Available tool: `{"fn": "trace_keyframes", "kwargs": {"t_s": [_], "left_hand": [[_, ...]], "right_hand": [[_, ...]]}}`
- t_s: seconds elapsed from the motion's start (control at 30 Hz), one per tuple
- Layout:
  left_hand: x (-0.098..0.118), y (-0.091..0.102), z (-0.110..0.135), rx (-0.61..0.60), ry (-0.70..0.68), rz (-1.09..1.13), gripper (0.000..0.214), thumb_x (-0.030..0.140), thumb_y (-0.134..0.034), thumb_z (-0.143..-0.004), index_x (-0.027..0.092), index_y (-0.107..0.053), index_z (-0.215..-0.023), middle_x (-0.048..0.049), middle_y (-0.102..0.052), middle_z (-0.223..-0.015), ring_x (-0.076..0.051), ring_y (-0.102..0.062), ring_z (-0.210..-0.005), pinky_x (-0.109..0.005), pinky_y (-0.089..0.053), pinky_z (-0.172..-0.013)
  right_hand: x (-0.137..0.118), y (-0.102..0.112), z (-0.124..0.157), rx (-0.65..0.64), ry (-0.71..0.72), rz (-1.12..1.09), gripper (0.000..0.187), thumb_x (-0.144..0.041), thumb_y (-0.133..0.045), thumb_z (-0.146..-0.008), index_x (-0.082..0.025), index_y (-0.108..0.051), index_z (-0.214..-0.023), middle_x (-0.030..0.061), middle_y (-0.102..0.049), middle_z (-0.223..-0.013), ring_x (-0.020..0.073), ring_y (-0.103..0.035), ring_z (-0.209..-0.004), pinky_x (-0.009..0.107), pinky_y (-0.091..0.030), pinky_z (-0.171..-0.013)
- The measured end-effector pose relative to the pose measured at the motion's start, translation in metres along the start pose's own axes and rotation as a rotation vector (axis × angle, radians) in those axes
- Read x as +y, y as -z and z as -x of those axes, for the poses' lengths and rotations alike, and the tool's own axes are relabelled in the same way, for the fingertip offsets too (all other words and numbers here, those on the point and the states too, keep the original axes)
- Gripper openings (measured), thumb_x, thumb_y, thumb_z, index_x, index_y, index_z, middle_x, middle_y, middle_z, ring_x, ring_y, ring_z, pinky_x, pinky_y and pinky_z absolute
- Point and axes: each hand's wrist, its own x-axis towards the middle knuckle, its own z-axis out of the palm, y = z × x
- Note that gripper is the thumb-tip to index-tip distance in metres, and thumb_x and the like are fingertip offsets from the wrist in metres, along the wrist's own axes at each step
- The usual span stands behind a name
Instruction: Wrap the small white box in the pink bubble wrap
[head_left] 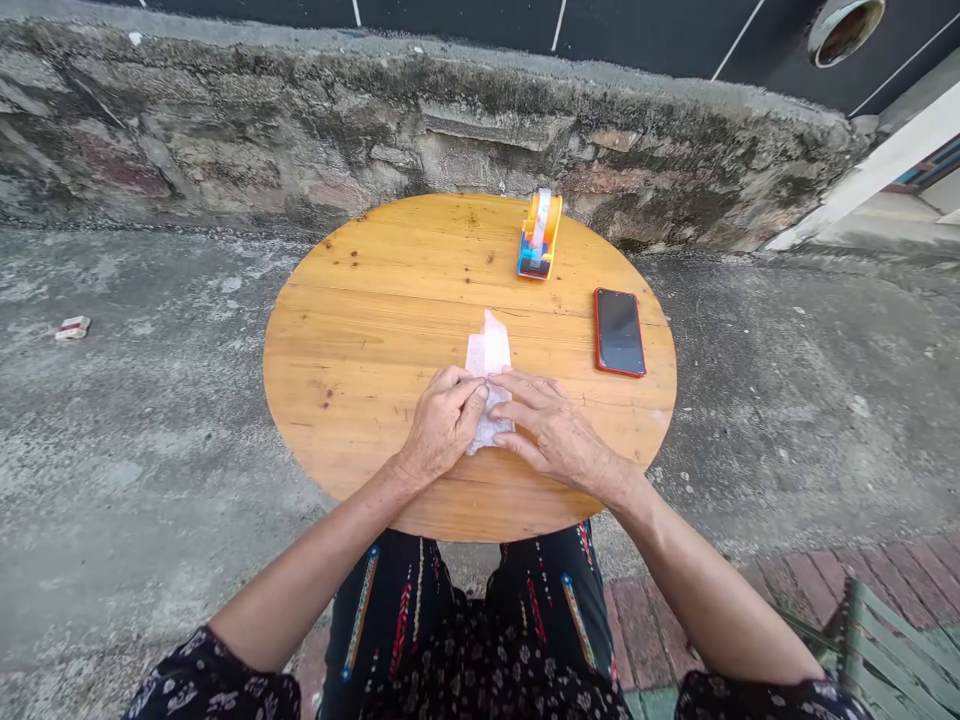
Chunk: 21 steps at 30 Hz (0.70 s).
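Note:
A small folded piece of white paper (487, 360) lies near the middle of a round wooden table (375, 330). My left hand (442, 425) rests on the paper's near end with its fingers curled and pinching it. Beside it, my right hand (551, 430) presses its fingers flat onto the same end of the paper, fingertips meeting those of the left hand. The far half of the paper sticks out beyond both hands.
An orange and blue tape dispenser (540, 235) stands at the table's far side. A red-cased phone (619, 332) lies face up to the right. A rough stone wall (450, 130) runs behind; concrete ground surrounds the table. A green bench (892, 650) is at lower right.

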Motion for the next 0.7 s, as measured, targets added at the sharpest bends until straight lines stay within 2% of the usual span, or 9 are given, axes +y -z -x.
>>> {"fn": "trace_keyframes", "kwargs": {"t_s": [0.07,0.17,0.3,0.7], "left_hand": [[-0.0002,0.0000,-0.0003,-0.010,-0.005,0.005,0.029,0.025,-0.042,-0.098,0.015,-0.069,-0.094,-0.0072,-0.064,-0.091,-0.020,-0.059,-0.089,-0.035,-0.048,-0.081],[-0.0012,-0.0008,0.0010,0.008,0.012,0.019,0.026,0.023,-0.044,-0.097,0.015,-0.064,-0.112,-0.0069,-0.067,-0.096,-0.020,-0.060,-0.093,-0.035,-0.048,-0.085],[-0.0030,-0.0018,0.0047,0.039,0.066,0.051,0.033,0.022,-0.046,-0.095,0.014,-0.056,-0.126,-0.0068,-0.067,-0.098,-0.019,-0.061,-0.092,-0.035,-0.049,-0.087],[-0.0029,0.0012,0.0096,0.064,-0.068,0.053,0.026,0.019,-0.045,-0.096,0.016,-0.062,-0.116,-0.0084,-0.062,-0.107,-0.018,-0.060,-0.099,-0.034,-0.052,-0.088]], "right_hand": [[-0.0001,0.0015,-0.0016,-0.024,-0.005,-0.002,0.025,-0.036,-0.055,-0.096,-0.022,-0.064,-0.115,0.0098,-0.051,-0.145,0.0270,-0.043,-0.138,0.053,-0.039,-0.110],[-0.0004,0.0030,-0.0030,-0.048,-0.001,-0.011,0.025,-0.035,-0.055,-0.096,-0.021,-0.063,-0.115,0.0111,-0.051,-0.145,0.0270,-0.041,-0.140,0.053,-0.038,-0.112],[-0.0005,0.0043,-0.0037,-0.062,-0.006,-0.016,0.026,-0.036,-0.054,-0.096,-0.022,-0.062,-0.116,0.0103,-0.051,-0.146,0.0264,-0.040,-0.141,0.053,-0.037,-0.113],[-0.0017,0.0067,-0.0063,-0.126,-0.033,-0.065,0.027,-0.035,-0.054,-0.096,-0.020,-0.059,-0.118,0.0126,-0.052,-0.144,0.0268,-0.039,-0.142,0.054,-0.037,-0.114]]}}
